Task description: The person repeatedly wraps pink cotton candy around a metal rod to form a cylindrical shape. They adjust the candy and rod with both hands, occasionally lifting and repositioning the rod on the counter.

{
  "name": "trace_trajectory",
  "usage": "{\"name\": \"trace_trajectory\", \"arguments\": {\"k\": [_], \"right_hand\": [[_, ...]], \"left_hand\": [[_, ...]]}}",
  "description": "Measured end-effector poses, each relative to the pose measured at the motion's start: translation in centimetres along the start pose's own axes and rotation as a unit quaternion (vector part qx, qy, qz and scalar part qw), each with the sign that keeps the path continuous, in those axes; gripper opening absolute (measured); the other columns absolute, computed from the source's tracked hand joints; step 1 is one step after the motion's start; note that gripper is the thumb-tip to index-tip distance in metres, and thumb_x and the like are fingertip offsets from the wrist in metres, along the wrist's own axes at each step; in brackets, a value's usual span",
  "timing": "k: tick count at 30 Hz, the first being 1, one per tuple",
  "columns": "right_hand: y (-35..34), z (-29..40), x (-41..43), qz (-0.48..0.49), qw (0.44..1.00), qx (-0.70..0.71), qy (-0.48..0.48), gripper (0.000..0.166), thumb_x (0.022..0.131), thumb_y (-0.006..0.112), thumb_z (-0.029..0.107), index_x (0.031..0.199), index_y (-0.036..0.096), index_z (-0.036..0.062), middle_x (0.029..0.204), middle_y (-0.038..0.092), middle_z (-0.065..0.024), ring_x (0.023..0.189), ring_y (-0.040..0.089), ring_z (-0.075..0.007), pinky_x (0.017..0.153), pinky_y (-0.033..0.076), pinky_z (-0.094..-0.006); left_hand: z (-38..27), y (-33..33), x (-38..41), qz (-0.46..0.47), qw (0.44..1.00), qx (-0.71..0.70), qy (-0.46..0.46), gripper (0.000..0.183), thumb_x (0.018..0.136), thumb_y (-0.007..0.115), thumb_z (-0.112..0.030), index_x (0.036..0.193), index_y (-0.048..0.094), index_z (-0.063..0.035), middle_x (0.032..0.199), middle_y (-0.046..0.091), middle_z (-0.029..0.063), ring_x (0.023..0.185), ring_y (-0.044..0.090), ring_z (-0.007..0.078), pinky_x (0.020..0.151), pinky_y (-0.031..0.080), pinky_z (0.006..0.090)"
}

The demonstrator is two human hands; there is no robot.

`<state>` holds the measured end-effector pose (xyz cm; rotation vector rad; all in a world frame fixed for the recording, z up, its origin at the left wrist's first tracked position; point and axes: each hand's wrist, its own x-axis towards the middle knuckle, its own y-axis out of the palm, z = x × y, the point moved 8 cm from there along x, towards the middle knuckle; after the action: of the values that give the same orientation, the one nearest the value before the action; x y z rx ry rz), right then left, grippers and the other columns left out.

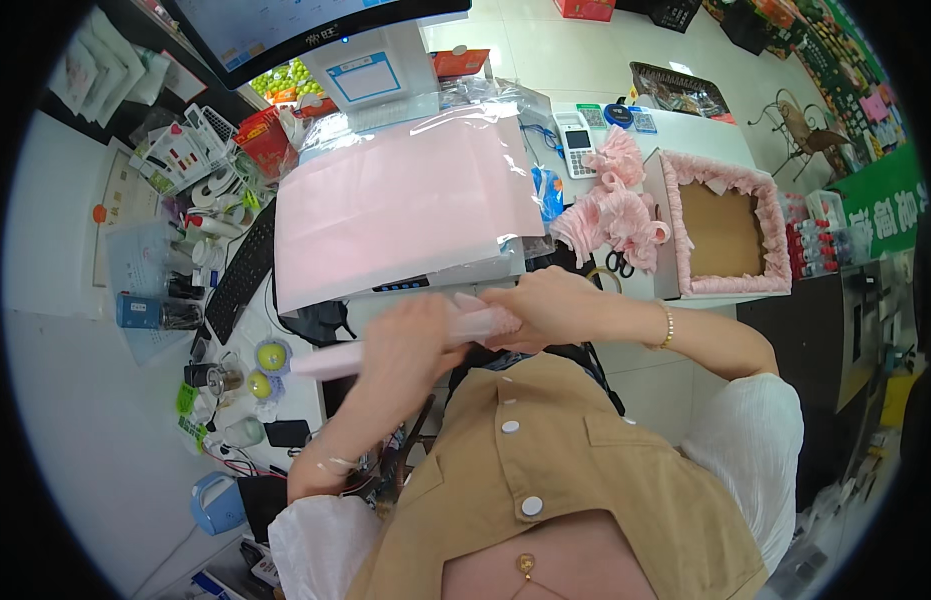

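Note:
My left hand (405,337) is closed around a rolled or folded length of pink paper (329,361), whose flat end sticks out to the left. The paper's bunched end is gripped in my right hand (544,307). Just beyond my hands, a large pink sheet (405,202) with clear film lies over a flat device. To its right is a heap of crinkled pink paper (611,214). An open box (664,240) lined along its rim with ruffled pink paper stands farther right, its brown bottom showing.
Black scissors (620,263) and a tape roll (606,279) lie near my right hand. A card terminal (576,146) stands behind the crinkled paper. At left are a black keyboard (242,277), two fruits in foam nets (272,356) and bottles. A monitor (308,30) rises at the back.

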<state>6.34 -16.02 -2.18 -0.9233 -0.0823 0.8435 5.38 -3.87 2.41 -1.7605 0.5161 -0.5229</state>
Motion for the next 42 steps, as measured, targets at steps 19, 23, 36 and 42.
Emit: {"name": "trace_trajectory", "arguments": {"k": [19, 23, 36, 42], "right_hand": [[0.3, 0.7, -0.2, 0.007, 0.999, 0.006, 0.033, 0.066, 0.085, 0.068, 0.050, 0.132, 0.050, 0.0080, 0.071, 0.066, -0.0175, 0.065, 0.064, -0.0392, 0.058, 0.051, -0.0460], [1.0, -0.3, -0.6, -0.025, 0.999, 0.015, 0.031, 0.073, 0.086, 0.067, 0.053, 0.137, 0.045, 0.0043, 0.070, 0.065, -0.0186, 0.063, 0.063, -0.0390, 0.055, 0.049, -0.0445], [-0.3, 1.0, -1.2, -0.031, 0.998, -0.048, -0.014, 0.057, 0.089, 0.065, 0.044, 0.131, 0.051, 0.0073, 0.083, 0.065, -0.0193, 0.069, 0.065, -0.0380, 0.058, 0.050, -0.0471], [0.0, 0.3, -1.2, -0.028, 0.998, -0.060, 0.006, 0.062, 0.089, 0.064, 0.048, 0.131, 0.048, 0.0052, 0.089, 0.065, -0.0194, 0.071, 0.065, -0.0384, 0.059, 0.051, -0.0465]], "left_hand": [[-2.3, 2.0, 0.3, -0.003, 0.997, 0.068, 0.041, 0.008, 0.075, 0.068, -0.019, 0.082, 0.066, -0.0159, 0.070, 0.062, 0.0049, 0.067, 0.064, 0.0208, 0.058, 0.048, 0.0337], [-2.8, 4.8, 0.7, -0.037, 0.991, 0.119, 0.043, 0.008, 0.075, 0.066, -0.016, 0.081, 0.064, -0.0118, 0.068, 0.058, 0.0043, 0.062, 0.059, 0.0201, 0.058, 0.046, 0.0334], [-0.7, 3.5, 0.1, 0.068, 0.990, 0.058, 0.110, 0.014, 0.073, 0.070, -0.014, 0.078, 0.061, -0.0058, 0.069, 0.059, 0.0065, 0.075, 0.064, 0.0204, 0.071, 0.046, 0.0345], [-2.1, 4.0, 1.3, -0.028, 0.995, 0.008, 0.098, 0.019, 0.069, 0.073, -0.015, 0.081, 0.064, -0.0052, 0.068, 0.061, 0.0091, 0.071, 0.064, 0.0231, 0.075, 0.047, 0.0332]]}}
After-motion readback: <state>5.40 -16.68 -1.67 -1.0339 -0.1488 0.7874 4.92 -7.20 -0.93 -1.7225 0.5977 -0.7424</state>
